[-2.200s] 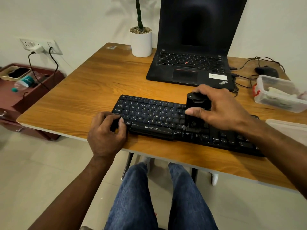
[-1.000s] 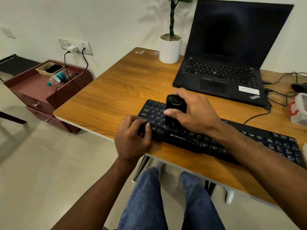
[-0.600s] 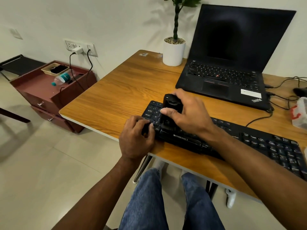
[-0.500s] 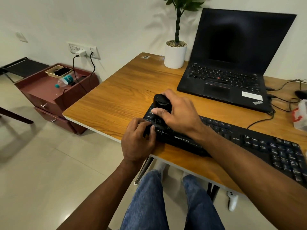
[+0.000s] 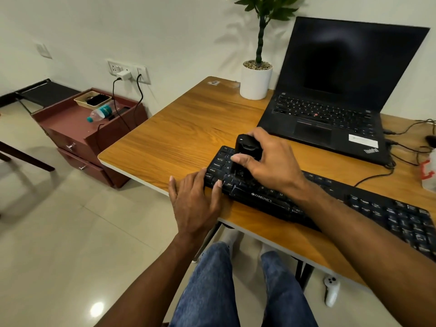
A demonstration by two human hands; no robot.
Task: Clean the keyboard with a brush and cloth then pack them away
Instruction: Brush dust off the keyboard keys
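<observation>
Seated person, blue jeans (image 5: 212, 286) at bottom of view, knees under the wooden desk (image 5: 179, 135). White game controller (image 5: 331, 289) on the tiled floor by a desk leg. Left hand (image 5: 194, 204) lies flat at the desk's near edge, fingers loosely spread, fingertips resting on the left end of the black Zebronics keyboard (image 5: 354, 204). Keyboard lies slantwise along the near edge, its cable trailing to the right. Right hand (image 5: 269, 161) curled tight around a black brush (image 5: 246, 149), thumb across its front; brush upright, its lower end down on the keys at the keyboard's left end, bristles mostly hidden by the hand. Beyond, an open black ThinkPad laptop (image 5: 330, 90), screen dark. White pot with a green plant (image 5: 256, 79) at the desk's far edge, just left of the laptop. Clear container with a red clasp (image 5: 428, 171) cut off at right edge. Off the desk to the left, a maroon drawer unit (image 5: 77, 135) with a plastic bottle (image 5: 101, 112) lying on top; wall sockets (image 5: 128, 70) above, cables plugged in.
</observation>
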